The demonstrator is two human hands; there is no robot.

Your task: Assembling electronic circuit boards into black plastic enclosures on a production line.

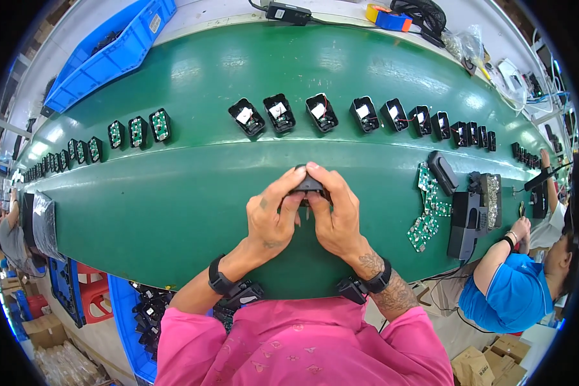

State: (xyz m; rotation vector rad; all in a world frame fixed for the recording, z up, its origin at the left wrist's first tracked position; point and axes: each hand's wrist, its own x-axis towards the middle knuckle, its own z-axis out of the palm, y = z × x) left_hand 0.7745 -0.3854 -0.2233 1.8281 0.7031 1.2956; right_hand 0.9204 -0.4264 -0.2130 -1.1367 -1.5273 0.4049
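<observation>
Above the green table, both my hands grip a small black plastic housing [309, 184] in front of my body. My left hand [270, 219] closes on its left side and my right hand [339, 217] on its right, thumbs tucked beneath and index fingers meeting at the top. Its inside is hidden from view. Beyond my hands runs a row of several open black cases [321, 112] holding white pieces, dark parts and, in some, red wires. Farther left stand several black cases with green circuit boards [159, 126] on top.
Loose green circuit boards [423, 233] lie to the right, beside a black case [442, 172] and a dark bench device [463, 225]. A blue bin [103, 80] stands far left; another blue bin [123, 328] with black parts sits lower left. A co-worker in a blue shirt [518, 289] works at right.
</observation>
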